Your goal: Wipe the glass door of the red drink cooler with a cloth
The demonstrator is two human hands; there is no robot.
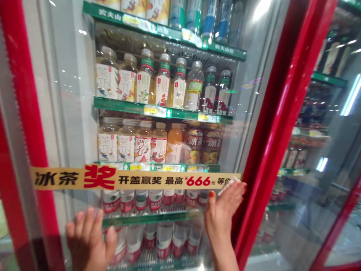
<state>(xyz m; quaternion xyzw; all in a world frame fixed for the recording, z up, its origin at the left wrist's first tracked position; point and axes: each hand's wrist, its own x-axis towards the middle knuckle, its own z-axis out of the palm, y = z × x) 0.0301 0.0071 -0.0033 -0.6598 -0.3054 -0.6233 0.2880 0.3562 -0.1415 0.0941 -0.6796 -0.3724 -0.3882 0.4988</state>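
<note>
A drinks fridge with a red-framed glass door (270, 124) fills the view. My left hand (90, 237) lies flat on the glass low at the left, fingers spread. My right hand (224, 210) presses a small white cloth or paper (229, 185) against the glass at the right end of a yellow sticker strip (135, 177) with red and black print. Behind the glass, green shelves (160, 111) carry rows of bottled tea (146, 81) and juice (173, 145).
A second red-framed fridge door (335, 150) stands to the right, with more shelves behind its glass. Water bottles with red labels (158, 241) fill the lowest shelves. Ceiling lights reflect in the glass.
</note>
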